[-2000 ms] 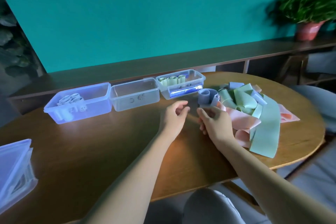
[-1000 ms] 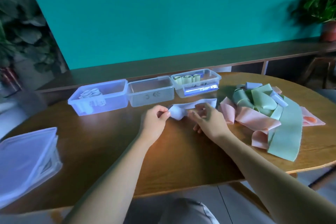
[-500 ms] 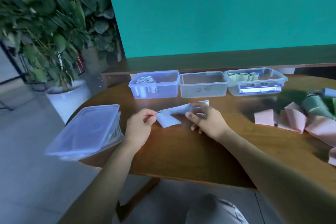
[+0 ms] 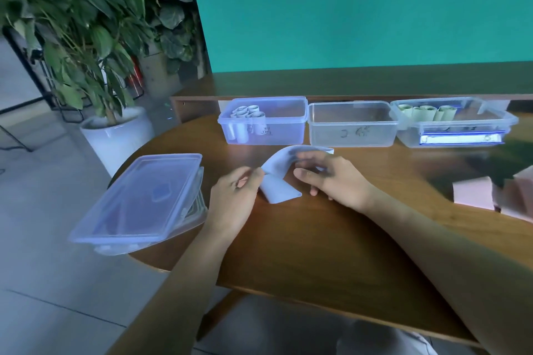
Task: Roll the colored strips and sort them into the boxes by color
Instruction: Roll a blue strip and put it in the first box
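Note:
A pale blue strip [image 4: 278, 174] arches over the wooden table [image 4: 317, 239] between my hands. My left hand [image 4: 235, 202] pinches its near fold. My right hand [image 4: 331, 179] holds the far end with curled fingers. Behind them stand three clear boxes in a row: the left box [image 4: 288, 124] holds rolled blue strips, the middle box [image 4: 352, 124] looks bare inside, the right box [image 4: 461, 130] holds rolled green strips. Pink strips [image 4: 473, 192] lie at the right edge.
A stack of clear lids [image 4: 141, 202] overhangs the table's left edge. A large potted plant in a white pot [image 4: 115, 135] stands on the floor to the left. A dark shelf runs along the teal wall behind the boxes.
My view has swung left, so the strip pile slid out to the right. My hands took up the blue strip, and it now bows higher between them.

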Available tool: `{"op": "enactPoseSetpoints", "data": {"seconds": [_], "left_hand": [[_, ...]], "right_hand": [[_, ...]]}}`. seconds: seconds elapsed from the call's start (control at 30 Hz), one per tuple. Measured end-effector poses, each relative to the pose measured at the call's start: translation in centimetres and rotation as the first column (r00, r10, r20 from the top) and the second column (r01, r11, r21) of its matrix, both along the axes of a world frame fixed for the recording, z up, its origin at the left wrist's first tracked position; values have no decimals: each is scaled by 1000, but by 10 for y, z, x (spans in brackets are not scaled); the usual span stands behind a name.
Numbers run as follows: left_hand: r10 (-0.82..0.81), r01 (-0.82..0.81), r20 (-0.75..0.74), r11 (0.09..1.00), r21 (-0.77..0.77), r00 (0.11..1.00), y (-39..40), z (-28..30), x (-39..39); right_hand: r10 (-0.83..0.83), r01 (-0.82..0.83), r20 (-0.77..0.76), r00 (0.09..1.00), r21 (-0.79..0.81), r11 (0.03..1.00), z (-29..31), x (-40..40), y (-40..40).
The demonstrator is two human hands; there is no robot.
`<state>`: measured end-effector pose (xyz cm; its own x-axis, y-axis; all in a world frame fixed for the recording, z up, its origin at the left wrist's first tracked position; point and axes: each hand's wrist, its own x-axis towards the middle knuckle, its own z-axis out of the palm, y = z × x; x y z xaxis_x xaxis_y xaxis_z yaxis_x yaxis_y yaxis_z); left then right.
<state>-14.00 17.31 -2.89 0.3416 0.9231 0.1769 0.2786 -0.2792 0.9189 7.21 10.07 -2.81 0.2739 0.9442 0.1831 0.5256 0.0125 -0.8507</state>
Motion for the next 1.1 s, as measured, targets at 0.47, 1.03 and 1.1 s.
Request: {"op": "enactPoseSetpoints", "data": {"seconds": [0.47,1.03,1.1], "left_hand": [[16,-12,-45,996,91,999,-2,-5,-8],[0,28,-165,986,167,986,-29,4,-45],[-10,45,-204,985,168,979,-31,7,-48]], "right_hand": [[215,-218,-126,968,-8,976,2,-23,-2],[-8,23,-92,996,170,985,-2,-25,-9],[-109,106,5,994,182,978,-3,-17,-7]]}}
